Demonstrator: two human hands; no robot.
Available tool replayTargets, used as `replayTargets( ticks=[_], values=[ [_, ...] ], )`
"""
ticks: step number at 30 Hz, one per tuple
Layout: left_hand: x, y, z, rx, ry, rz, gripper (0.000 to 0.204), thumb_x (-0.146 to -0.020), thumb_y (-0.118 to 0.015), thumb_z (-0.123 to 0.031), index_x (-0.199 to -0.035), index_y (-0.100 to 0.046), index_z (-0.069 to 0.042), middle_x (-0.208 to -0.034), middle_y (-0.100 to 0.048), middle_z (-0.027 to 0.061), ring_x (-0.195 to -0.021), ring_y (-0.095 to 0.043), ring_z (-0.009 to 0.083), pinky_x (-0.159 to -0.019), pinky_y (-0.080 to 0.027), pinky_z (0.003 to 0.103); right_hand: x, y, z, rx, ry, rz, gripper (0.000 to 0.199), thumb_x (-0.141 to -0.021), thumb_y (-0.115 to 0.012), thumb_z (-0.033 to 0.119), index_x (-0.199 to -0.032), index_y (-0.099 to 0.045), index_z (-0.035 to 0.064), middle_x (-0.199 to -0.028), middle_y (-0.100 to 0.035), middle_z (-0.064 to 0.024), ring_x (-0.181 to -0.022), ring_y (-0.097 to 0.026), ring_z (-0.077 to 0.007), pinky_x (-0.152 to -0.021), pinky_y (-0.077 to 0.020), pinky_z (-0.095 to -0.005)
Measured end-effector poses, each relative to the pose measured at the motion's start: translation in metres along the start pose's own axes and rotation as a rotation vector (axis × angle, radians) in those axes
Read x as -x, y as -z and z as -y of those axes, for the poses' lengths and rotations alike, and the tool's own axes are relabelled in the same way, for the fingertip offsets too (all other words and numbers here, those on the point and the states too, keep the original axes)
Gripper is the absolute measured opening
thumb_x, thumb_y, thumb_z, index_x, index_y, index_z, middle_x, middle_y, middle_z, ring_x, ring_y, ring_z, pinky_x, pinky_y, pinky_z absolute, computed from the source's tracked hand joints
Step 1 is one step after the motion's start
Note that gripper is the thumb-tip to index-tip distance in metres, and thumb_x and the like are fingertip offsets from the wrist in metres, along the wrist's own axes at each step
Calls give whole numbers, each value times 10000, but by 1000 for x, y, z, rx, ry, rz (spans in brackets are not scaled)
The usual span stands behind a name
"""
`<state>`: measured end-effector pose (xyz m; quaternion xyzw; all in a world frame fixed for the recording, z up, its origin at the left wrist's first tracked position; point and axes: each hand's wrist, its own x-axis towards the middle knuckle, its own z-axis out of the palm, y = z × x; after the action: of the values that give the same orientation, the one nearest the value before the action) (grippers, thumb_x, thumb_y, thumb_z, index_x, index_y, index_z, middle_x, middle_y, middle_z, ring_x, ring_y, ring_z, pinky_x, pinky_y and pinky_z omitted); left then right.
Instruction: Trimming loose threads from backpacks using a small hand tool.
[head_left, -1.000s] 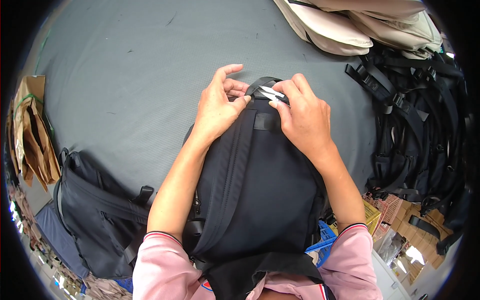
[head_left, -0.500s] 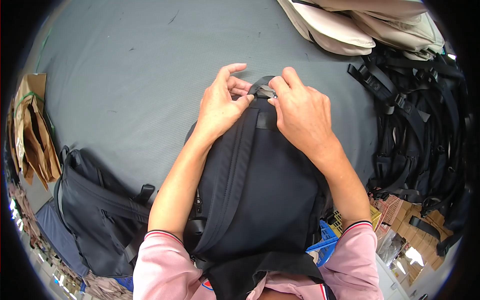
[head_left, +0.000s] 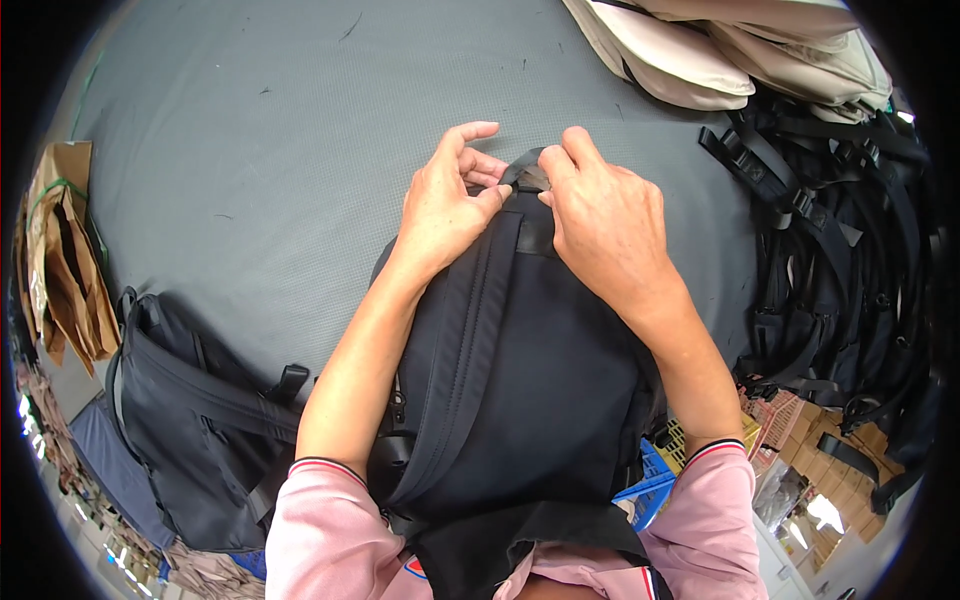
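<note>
A black backpack (head_left: 560, 360) lies in front of me on the grey table, its shoulder strap (head_left: 465, 345) running down the left side. At its top edge is a loop-shaped grab handle (head_left: 522, 166). My left hand (head_left: 450, 200) pinches the base of this handle between thumb and forefinger, the other fingers curled loosely. Across from it, my right hand (head_left: 605, 215) has thumb and fingers closed at the handle's right end. Whether it grips the handle itself or something small beside it is hidden by the fingers.
Another black backpack (head_left: 190, 420) lies at the left edge. Brown paper bags (head_left: 65, 260) hang beyond it. Several black strapped bags (head_left: 830, 260) pile up at the right, with beige bags (head_left: 690, 60) behind. Blue (head_left: 650, 485) and yellow crates (head_left: 675, 440) stand below the table's right side.
Both hands stay at the backpack's top handle, with only a slight shift of the fingers. The backpack keeps its place.
</note>
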<state>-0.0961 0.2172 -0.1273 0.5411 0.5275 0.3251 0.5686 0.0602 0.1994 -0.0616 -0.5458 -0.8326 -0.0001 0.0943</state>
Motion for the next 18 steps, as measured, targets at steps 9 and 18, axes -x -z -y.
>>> replayTargets(
  ticks=[9,18],
  values=[
    [-1,-2,1,80,3,-27,548,-764,-665,-35,-1276,-471,-70,-948,-684,71,-876,-644,158,-798,-503,310,18,-27,-19,-606,-360,-117,183,-776,-672,76,-936,-588,47,-915,-548,-90,-779,-616,-285,-645,-508,-391],
    [-1,-2,4,76,-15,-26,551,-764,-667,-27,-1276,-470,-70,-940,-687,64,-875,-646,152,-796,-504,304,13,-8,-8,-259,-191,5,198,-753,-702,98,-913,-593,56,-884,-535,-58,-677,-632,-255,-539,-499,-372]
  ],
)
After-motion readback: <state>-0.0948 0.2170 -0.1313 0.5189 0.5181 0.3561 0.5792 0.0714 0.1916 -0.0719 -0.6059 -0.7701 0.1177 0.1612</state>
